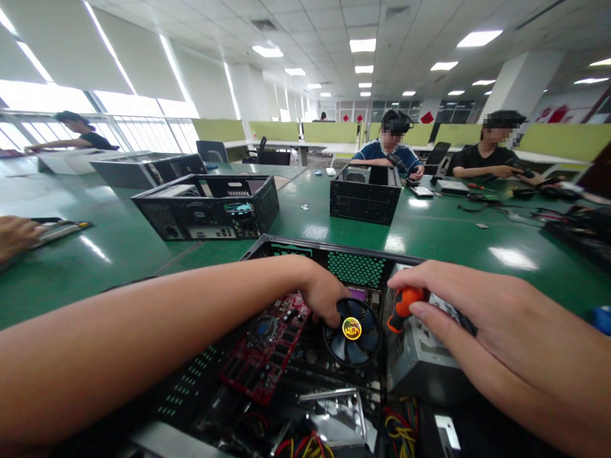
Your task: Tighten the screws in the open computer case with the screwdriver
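Observation:
An open computer case (pixel 357 254) lies in front of me, its insides showing. My left hand (pixel 324 294) reaches into it, fingers curled down at the left rim of a round black cooling fan (pixel 352 346) with a yellow centre label. Its fingertips are partly hidden. Between thumb and fingers, my right hand (pixel 458 305) holds an orange-and-black screwdriver (pixel 405 306) over the edge of the metal power supply (pixel 415 362); I cannot make out the shaft. Left of the fan, a red graphics card (pixel 267 362) sits under my left forearm.
Red, yellow and black cables (pixel 401 426) and a silver metal bracket (pixel 341 413) fill the near part of the case. Beyond stand more black cases (pixel 214 210), (pixel 365 200) on the green table (pixel 305 222). Several people work around it; another person's hand (pixel 19 235) is at the left.

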`<state>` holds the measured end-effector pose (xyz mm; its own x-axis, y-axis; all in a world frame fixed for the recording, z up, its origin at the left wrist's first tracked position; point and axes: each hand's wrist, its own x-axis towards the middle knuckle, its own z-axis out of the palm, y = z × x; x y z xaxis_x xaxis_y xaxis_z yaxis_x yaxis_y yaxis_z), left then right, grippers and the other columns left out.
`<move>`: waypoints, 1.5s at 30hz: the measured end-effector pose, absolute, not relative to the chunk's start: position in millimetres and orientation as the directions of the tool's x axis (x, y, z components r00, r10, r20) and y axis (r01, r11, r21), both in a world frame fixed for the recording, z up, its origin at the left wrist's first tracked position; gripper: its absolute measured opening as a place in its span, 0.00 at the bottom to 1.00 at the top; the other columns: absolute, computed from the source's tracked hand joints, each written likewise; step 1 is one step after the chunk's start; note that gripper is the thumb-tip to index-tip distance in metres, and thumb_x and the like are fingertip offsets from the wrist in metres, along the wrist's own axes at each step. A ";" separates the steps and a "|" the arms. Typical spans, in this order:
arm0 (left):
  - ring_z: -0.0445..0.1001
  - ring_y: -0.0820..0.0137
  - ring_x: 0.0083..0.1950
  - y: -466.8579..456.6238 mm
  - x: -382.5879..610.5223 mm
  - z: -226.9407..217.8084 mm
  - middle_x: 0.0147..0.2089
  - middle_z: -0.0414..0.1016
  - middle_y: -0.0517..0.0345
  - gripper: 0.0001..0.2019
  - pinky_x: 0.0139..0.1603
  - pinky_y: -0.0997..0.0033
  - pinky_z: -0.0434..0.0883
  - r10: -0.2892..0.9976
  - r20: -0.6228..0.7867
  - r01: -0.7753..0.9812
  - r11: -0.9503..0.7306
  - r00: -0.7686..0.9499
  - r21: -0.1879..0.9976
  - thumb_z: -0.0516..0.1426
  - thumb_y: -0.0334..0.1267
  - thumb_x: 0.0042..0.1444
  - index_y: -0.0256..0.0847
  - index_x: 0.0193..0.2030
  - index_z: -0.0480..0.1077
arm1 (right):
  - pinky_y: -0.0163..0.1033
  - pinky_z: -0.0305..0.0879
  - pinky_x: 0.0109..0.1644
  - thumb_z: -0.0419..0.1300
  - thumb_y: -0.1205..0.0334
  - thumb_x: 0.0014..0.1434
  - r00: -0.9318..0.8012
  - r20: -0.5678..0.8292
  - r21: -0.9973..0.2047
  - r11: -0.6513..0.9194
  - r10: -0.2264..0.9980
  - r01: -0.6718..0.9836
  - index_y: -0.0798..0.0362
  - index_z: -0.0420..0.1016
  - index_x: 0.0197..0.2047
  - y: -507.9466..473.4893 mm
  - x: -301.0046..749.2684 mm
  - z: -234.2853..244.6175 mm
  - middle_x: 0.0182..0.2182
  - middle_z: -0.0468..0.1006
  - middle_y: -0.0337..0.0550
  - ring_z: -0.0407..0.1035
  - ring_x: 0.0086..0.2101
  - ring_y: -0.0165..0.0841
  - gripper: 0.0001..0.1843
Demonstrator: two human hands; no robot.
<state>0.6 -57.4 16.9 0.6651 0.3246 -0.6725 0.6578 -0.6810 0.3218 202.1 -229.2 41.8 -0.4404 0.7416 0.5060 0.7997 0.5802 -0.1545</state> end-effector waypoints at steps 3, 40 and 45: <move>0.84 0.56 0.52 -58.7 1.7 18.8 0.51 0.89 0.56 0.30 0.55 0.60 0.82 0.286 -0.727 0.670 -0.675 0.624 0.310 0.64 0.35 0.47 0.46 0.60 0.81 | 0.39 0.82 0.48 0.51 0.64 0.79 -0.433 0.517 -0.141 0.572 0.738 0.808 0.45 0.79 0.58 -229.9 202.5 40.0 0.51 0.90 0.39 0.86 0.46 0.37 0.16; 0.85 0.53 0.50 -47.9 -2.4 5.7 0.47 0.89 0.57 0.25 0.54 0.60 0.81 0.329 -0.704 0.682 -0.669 0.629 0.297 0.66 0.39 0.44 0.47 0.53 0.82 | 0.37 0.81 0.45 0.58 0.68 0.73 -0.467 0.423 -0.283 0.603 0.777 0.746 0.42 0.82 0.50 -235.2 193.9 38.3 0.46 0.90 0.36 0.86 0.42 0.34 0.13; 0.85 0.55 0.50 -50.6 -2.5 9.6 0.50 0.89 0.56 0.27 0.51 0.62 0.81 0.314 -0.720 0.678 -0.677 0.619 0.288 0.65 0.38 0.45 0.46 0.56 0.81 | 0.39 0.65 0.22 0.77 0.64 0.55 -0.448 0.485 -0.140 0.572 0.751 0.808 0.44 0.73 0.33 -227.1 194.4 40.1 0.24 0.78 0.31 0.75 0.23 0.36 0.15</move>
